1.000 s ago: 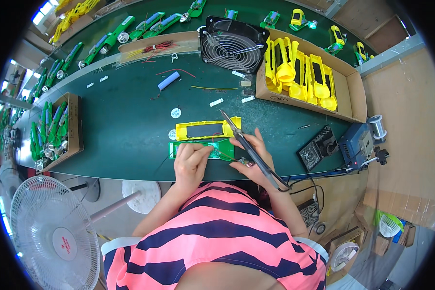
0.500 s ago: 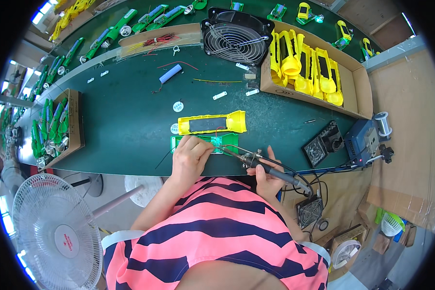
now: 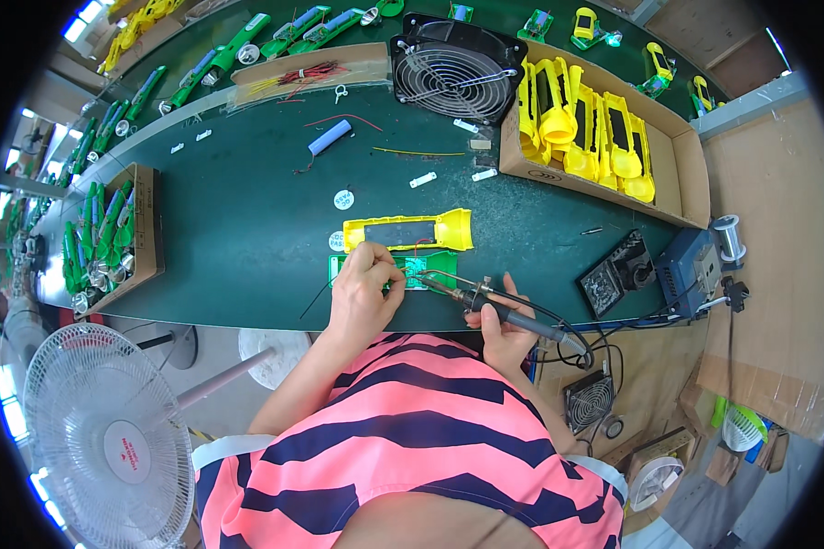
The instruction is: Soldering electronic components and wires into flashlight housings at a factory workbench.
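Note:
In front of me lies a green flashlight housing (image 3: 444, 266) with a small circuit board (image 3: 417, 267) in it. Over its left part my left hand (image 3: 366, 291) is closed in a pinch, fingertips beside the board; what they grip is too small to make out. A thin dark wire (image 3: 315, 303) sticks out left of that hand. My right hand (image 3: 504, 331) is wrapped round the grey handle of a soldering iron (image 3: 520, 318), whose bent tip points left at the board. Just beyond the housing rests a yellow shell (image 3: 406, 232), with a red wire between the two.
A carton of yellow shells (image 3: 613, 197) stands far right beside a black fan (image 3: 453, 71). Right are an iron stand (image 3: 613, 274), a blue soldering station (image 3: 682, 267) and a solder spool (image 3: 728, 236). At left sits a box of green flashlights (image 3: 146, 229). A blue battery (image 3: 329, 137) lies beyond.
The view has shifted slightly, moving the scene a little to the right. My left knuckles have risen a bit; the soldering iron stays at the board.

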`<state>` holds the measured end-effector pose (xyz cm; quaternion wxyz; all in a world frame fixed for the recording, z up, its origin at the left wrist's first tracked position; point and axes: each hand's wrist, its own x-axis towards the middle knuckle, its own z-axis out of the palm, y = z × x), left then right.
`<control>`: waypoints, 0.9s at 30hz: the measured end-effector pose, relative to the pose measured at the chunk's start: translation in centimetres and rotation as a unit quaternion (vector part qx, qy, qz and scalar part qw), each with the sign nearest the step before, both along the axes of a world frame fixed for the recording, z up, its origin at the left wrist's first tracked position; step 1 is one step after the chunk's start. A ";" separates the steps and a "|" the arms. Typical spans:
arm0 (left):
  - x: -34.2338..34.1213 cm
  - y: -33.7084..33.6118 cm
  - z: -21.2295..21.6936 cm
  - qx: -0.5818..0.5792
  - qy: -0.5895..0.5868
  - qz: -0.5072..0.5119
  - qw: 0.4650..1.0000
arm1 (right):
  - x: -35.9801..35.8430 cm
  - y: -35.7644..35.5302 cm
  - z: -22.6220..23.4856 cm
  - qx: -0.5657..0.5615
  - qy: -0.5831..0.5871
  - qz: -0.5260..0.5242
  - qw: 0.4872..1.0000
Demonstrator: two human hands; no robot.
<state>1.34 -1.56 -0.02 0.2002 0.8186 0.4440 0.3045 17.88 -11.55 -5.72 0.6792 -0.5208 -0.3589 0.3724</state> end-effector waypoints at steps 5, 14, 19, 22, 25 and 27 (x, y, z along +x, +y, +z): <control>0.1 0.0 -0.2 0.000 -0.001 0.006 1.000 | -0.6 0.2 1.2 -0.049 0.086 -0.021 0.995; 0.4 0.4 0.4 -0.012 0.016 -0.018 1.000 | 0.7 0.5 2.0 0.019 -0.013 -0.010 1.000; 0.6 0.5 0.6 -0.025 0.040 -0.015 0.999 | 0.7 0.4 1.8 0.017 -0.052 -0.019 0.998; 0.6 0.6 0.6 -0.029 0.045 -0.014 0.998 | 0.6 0.3 1.5 0.007 -0.037 -0.028 0.999; 0.5 0.6 0.6 -0.028 0.034 -0.012 0.999 | 0.7 0.3 1.6 0.013 -0.064 -0.030 0.997; 0.3 0.2 0.9 -0.054 0.004 -0.006 0.999 | 0.7 0.2 1.8 0.018 -0.063 -0.030 0.997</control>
